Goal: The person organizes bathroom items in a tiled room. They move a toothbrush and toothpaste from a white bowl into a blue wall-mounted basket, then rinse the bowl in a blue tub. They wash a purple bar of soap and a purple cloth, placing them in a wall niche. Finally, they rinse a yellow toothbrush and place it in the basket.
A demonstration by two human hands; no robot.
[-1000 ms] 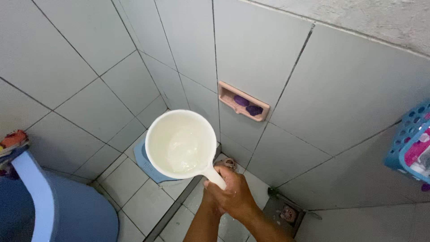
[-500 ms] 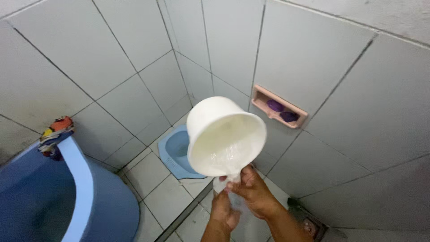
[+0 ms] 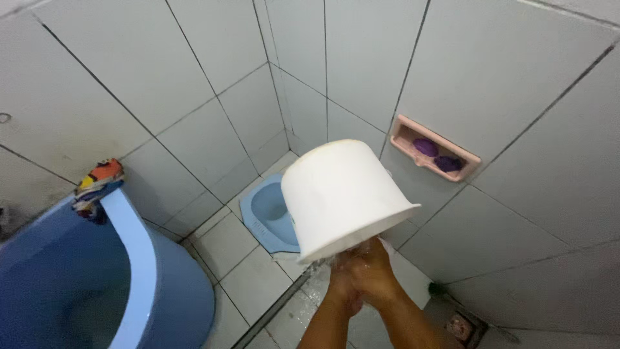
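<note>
Both hands meet low in the head view, the right hand (image 3: 373,274) gripping the handle of a white plastic water dipper (image 3: 342,197), the left hand (image 3: 342,287) pressed against it beneath, its grip impossible to tell; the dipper is tipped mouth-down above them, water running over the hands; behind it a blue squat toilet pan (image 3: 270,213) sits in the white tiled floor (image 3: 255,281); a large blue plastic water tub (image 3: 97,284) stands at left; a pink wall soap dish (image 3: 436,155) holds two purple soap pieces.

The wet tiled floor (image 3: 236,294) carries a blue squat toilet (image 3: 268,216) and a blue tub (image 3: 97,291).
</note>
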